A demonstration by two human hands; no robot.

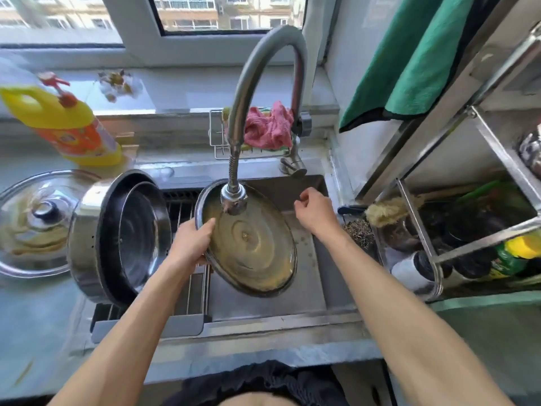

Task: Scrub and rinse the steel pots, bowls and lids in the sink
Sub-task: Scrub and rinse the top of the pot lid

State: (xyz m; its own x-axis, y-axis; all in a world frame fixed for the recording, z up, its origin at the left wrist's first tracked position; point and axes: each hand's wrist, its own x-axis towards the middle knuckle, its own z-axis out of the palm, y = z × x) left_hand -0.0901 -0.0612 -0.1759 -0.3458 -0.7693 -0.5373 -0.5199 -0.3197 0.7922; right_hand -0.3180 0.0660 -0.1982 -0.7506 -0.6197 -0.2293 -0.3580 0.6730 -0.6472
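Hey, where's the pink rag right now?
The pink rag sits in the wire rack behind the sink, right of the faucet neck.

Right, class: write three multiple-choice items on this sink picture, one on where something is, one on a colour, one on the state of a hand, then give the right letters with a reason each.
1. Where does the crumpled pink cloth lie?
A. in the wire caddy behind the tap
B. inside the big pot
C. on the right-hand shelf

2. What colour is the towel hanging at the upper right?
A. pink
B. green
C. yellow

3. What is the right hand doing?
A. gripping the lid
B. holding a brush
C. holding nothing, above the sink

Answers:
1 A: the cloth sits in the wire caddy behind the tap's neck.
2 B: the hanging towel is plainly green.
3 C: the right hand is empty, with loosely curled fingers, over the sink, while the left hand alone grips the soiled lid by its rim under the spout.
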